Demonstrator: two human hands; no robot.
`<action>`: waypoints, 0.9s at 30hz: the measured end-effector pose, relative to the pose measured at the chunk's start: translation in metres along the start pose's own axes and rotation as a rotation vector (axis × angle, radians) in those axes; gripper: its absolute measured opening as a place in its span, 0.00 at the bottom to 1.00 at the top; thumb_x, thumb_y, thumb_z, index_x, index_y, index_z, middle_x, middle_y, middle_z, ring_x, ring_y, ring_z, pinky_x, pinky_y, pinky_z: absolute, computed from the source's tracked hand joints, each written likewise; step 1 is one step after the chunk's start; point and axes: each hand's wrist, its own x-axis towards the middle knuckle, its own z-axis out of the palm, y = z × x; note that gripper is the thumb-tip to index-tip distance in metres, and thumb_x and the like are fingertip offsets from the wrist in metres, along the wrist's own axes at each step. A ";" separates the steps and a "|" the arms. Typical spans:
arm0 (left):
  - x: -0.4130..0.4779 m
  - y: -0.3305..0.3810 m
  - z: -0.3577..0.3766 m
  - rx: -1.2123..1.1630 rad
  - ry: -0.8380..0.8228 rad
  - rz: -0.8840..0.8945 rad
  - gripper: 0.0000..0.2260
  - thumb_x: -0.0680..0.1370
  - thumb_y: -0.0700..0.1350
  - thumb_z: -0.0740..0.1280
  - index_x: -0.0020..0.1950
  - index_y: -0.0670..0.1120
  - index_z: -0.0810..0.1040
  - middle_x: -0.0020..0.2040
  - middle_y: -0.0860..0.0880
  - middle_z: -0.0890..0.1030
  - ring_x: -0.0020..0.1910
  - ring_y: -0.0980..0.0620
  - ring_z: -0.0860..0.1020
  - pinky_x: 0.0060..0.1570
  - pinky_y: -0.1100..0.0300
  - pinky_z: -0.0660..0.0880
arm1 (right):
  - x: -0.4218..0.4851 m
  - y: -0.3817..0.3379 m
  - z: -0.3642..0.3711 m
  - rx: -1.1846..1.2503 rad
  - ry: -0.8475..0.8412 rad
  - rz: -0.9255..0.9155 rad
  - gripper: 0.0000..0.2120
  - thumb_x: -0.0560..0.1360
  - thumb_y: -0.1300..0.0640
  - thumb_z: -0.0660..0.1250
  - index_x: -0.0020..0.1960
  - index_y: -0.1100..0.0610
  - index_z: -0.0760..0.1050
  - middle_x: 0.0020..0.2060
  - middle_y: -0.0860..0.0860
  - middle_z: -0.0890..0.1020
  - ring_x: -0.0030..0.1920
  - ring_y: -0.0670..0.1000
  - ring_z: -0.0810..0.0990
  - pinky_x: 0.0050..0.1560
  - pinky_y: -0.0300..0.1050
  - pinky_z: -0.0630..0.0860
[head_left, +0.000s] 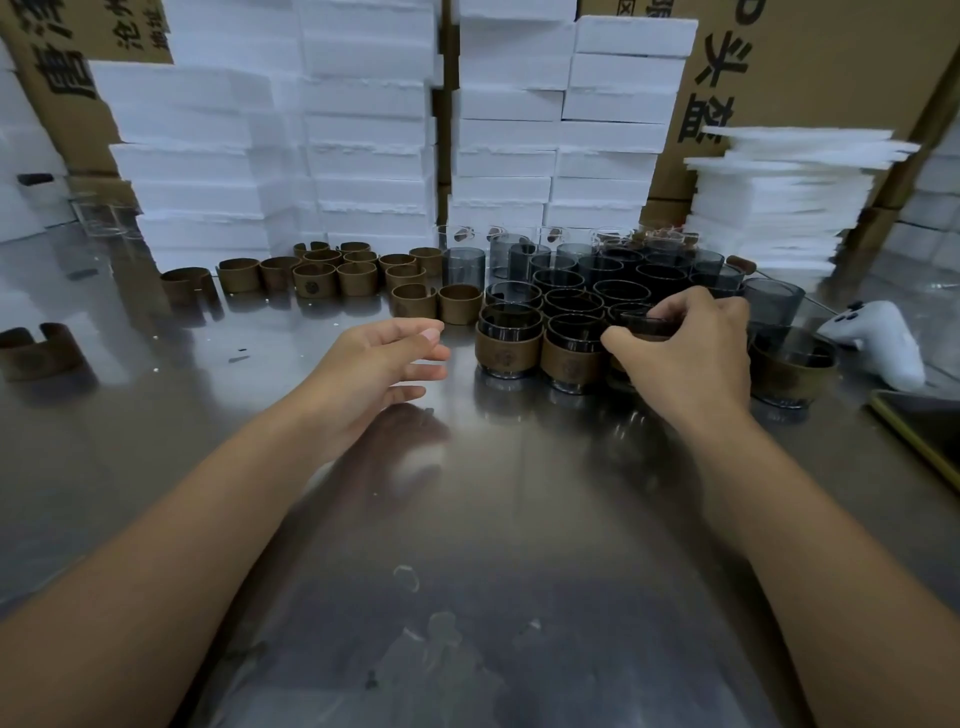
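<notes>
A cluster of smoky grey glass cups (571, 291) stands on the steel table (467, 493); the front ones wear brown leather-like sleeves (508, 348). My right hand (685, 353) grips a sleeved cup (641, 325) at the front of the cluster, fingers curled round its rim. My left hand (384, 364) hovers over the table to the left of the cups, fingers relaxed, holding nothing. Several loose brown sleeves (358, 275) stand in rows to the left of the glasses.
Stacks of white foam boxes (363, 130) and cardboard cartons (810, 78) wall off the back. A pile of white foam sheets (779, 202) sits at the right, a white game controller (878, 338) beside it. A dark tray edge (919, 441) lies at far right.
</notes>
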 end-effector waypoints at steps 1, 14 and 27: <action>0.000 0.000 0.000 -0.001 -0.003 -0.001 0.05 0.78 0.47 0.66 0.51 0.51 0.80 0.41 0.53 0.85 0.42 0.56 0.83 0.45 0.60 0.75 | 0.000 0.000 0.001 0.001 -0.008 -0.002 0.19 0.66 0.45 0.71 0.51 0.52 0.71 0.53 0.48 0.64 0.49 0.51 0.72 0.44 0.46 0.69; 0.000 -0.002 0.002 0.022 -0.027 -0.006 0.05 0.78 0.46 0.66 0.52 0.51 0.80 0.41 0.52 0.85 0.42 0.55 0.83 0.46 0.61 0.76 | -0.002 0.005 0.014 -0.009 -0.116 -0.059 0.22 0.68 0.51 0.74 0.58 0.51 0.70 0.53 0.48 0.63 0.50 0.51 0.71 0.44 0.44 0.68; -0.003 0.000 0.003 0.044 -0.008 -0.014 0.06 0.78 0.45 0.65 0.53 0.50 0.80 0.41 0.53 0.85 0.43 0.55 0.83 0.44 0.61 0.76 | -0.003 0.004 0.010 0.041 -0.070 -0.039 0.21 0.71 0.45 0.70 0.62 0.48 0.71 0.61 0.50 0.70 0.67 0.53 0.61 0.61 0.47 0.62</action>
